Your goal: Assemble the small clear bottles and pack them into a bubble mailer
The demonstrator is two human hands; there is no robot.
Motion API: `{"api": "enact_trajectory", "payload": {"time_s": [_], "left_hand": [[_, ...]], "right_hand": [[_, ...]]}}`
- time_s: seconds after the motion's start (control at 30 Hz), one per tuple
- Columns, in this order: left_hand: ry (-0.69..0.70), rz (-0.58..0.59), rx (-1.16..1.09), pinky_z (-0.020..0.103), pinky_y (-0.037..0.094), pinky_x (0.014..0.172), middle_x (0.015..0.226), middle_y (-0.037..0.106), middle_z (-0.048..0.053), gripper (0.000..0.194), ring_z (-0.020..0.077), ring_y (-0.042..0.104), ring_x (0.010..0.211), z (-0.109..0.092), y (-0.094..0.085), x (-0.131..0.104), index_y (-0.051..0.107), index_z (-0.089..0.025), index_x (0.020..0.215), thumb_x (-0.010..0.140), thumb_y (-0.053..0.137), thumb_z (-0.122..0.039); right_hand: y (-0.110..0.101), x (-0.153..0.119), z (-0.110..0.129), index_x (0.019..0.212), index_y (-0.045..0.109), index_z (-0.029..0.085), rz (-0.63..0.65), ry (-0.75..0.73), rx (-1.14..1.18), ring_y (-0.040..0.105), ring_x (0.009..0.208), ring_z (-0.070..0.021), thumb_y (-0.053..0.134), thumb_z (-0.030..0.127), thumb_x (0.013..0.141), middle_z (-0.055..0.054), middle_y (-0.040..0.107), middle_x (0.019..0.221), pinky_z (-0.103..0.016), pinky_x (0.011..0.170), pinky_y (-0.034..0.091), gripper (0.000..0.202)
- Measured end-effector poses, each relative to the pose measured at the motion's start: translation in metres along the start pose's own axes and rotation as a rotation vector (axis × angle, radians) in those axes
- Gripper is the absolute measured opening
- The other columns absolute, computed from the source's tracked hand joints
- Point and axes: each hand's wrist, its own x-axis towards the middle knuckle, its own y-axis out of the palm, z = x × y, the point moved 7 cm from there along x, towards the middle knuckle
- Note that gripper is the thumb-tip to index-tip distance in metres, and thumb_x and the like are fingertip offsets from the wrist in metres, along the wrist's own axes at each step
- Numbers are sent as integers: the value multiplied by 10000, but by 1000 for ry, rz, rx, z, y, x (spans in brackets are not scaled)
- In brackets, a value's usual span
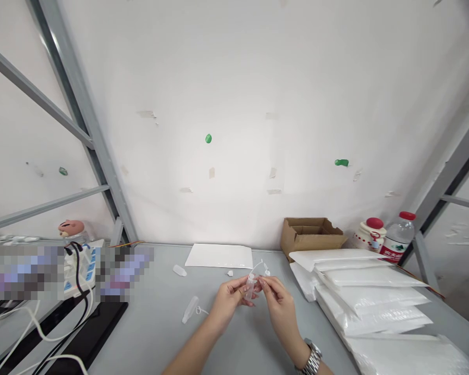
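A small clear plastic squeeze bottle is held upright by my left hand, its fingers closed around the side. My right hand is pinched at the bottle's neck; what lies between its fingertips is too small to make out. From the neck a thin white strap curves up to a small white cap above my right fingertips. To the left lie a second translucent bottle and a third bottle with a ringed strap beside it. Beyond my hands sits a loose white cap.
White padded mailers are piled at right, before an open cardboard box, a white jar and a red-capped water bottle. A white sheet lies near the wall. At left are a power strip, cables and a black slab.
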Motion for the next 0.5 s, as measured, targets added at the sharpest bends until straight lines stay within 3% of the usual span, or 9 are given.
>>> {"api": "enact_trajectory", "payload": {"time_s": [0.17, 0.3, 0.5], "left_hand": [[-39, 10, 24, 253, 478, 642, 922, 685, 121, 489, 169, 609, 741, -4, 2, -3, 680, -138, 1006, 624, 714, -442], [-39, -12, 61, 275, 492, 674, 927, 685, 106, 517, 189, 608, 786, -5, 0, -4, 678, -156, 1012, 556, 773, -382], [-45, -23, 59, 312, 507, 699, 942, 682, 123, 529, 231, 621, 850, -3, -1, -4, 680, -138, 1003, 577, 742, -445]], "right_hand": [[0, 0, -3, 809, 683, 226, -4, -39, -84, 613, 859, -206, 491, 352, 838, -48, 675, 811, -344, 843, 467, 231], [1, 0, -4, 832, 684, 229, 17, -63, -103, 616, 886, -210, 478, 359, 844, -57, 679, 857, -340, 822, 487, 243], [4, -1, 1, 827, 687, 236, 37, -92, -133, 621, 904, -208, 469, 350, 850, -56, 685, 864, -325, 811, 497, 247]]}}
